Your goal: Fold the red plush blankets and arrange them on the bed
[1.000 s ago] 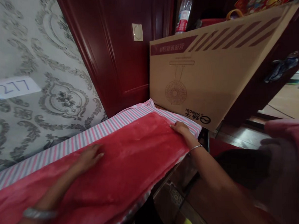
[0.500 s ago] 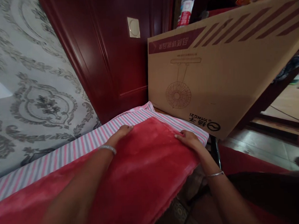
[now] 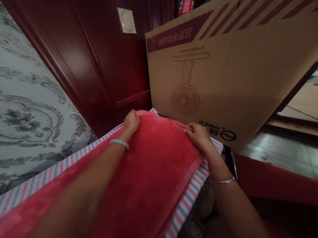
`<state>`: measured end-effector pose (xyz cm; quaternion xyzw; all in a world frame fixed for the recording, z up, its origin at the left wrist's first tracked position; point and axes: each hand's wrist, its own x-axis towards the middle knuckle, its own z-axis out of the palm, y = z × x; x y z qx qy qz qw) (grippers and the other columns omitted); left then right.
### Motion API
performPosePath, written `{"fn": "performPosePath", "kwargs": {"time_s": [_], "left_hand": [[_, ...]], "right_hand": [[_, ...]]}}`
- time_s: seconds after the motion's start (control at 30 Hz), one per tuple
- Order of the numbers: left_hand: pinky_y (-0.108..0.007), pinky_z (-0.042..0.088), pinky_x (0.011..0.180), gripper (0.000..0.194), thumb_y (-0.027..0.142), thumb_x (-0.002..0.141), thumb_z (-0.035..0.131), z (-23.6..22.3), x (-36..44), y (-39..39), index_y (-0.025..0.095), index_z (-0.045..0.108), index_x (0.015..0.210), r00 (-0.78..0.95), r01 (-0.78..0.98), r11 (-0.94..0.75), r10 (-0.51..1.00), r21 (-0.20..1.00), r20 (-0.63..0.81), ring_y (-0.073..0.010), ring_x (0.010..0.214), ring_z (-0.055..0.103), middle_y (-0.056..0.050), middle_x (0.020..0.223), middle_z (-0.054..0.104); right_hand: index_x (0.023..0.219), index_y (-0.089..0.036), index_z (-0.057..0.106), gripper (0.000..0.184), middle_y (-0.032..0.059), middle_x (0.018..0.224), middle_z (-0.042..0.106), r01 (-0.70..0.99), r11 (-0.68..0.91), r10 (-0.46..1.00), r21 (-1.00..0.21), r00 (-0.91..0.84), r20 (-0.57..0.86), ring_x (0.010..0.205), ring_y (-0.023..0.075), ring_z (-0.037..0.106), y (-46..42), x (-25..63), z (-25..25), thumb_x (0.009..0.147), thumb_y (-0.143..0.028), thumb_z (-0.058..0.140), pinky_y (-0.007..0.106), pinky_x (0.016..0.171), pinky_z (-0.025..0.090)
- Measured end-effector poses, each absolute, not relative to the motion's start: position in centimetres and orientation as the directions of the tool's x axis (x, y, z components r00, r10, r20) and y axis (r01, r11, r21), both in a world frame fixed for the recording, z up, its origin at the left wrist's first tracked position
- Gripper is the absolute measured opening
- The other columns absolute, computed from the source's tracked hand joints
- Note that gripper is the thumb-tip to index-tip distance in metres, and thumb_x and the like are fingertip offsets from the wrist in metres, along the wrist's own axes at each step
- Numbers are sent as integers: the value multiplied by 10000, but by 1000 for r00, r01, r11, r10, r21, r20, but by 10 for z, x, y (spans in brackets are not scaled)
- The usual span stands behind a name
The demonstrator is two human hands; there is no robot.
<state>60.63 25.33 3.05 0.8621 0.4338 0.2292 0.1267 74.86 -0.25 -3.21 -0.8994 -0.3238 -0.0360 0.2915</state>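
A plush red blanket (image 3: 156,168) stretches over a pink, grey and white striped sheet (image 3: 55,169). My left hand (image 3: 132,121), closed, grips the blanket's far edge on the left. At the far right corner my right hand (image 3: 200,135) pinches the same edge between thumb and fingers. Between the two hands the cloth is raised in a soft bulge. Striped sheet shows along the wall side and below the blanket's right edge. What supports the sheet is mostly hidden; a dark metal leg shows past my right wrist.
A large cardboard box (image 3: 230,66) with a fan drawing stands just beyond the far end. Dark red panelling (image 3: 101,58) with a pale square plate (image 3: 126,20) rises behind. Patterned wallpaper (image 3: 24,114) borders the left side. A bottle (image 3: 187,2) shows behind the box.
Both hands have drawn the blanket's far edge forward and lifted it, covering more of the sheet's far end. More striped sheet now shows at the near right side. The view has shifted slightly.
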Motion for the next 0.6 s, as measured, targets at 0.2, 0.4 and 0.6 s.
{"fn": "performPosePath", "kwargs": {"time_s": [0.2, 0.4, 0.6], "left_hand": [[-404, 450, 1006, 333, 288, 1000, 448, 24, 641, 279, 154, 589, 1270, 568, 701, -661, 745, 267, 351, -314, 1211, 597, -173, 1321, 617], [-386, 458, 989, 329, 292, 993, 477, -55, 646, 292, 105, 628, 1216, 599, 739, -634, 773, 228, 209, -321, 1216, 598, -217, 1275, 655], [-317, 464, 974, 416, 390, 1012, 439, -56, 644, 304, 121, 603, 1283, 641, 725, -649, 759, 232, 117, -269, 1220, 619, -185, 1308, 665]], "right_hand": [[1146, -230, 740, 271, 94, 1157, 745, 491, -744, 515, -453, 854, 81, 1047, 246, 677, 40, 783, -42, 970, -374, 592, 269, 741, 444], [1155, -232, 750, 294, 107, 1187, 737, 502, -777, 535, -381, 844, 22, 1108, 265, 672, 50, 794, -82, 965, -399, 601, 272, 769, 467], [1165, -233, 742, 307, 108, 1175, 739, 503, -787, 528, -358, 848, 31, 1099, 271, 674, 50, 795, -86, 979, -411, 576, 284, 793, 478]]}}
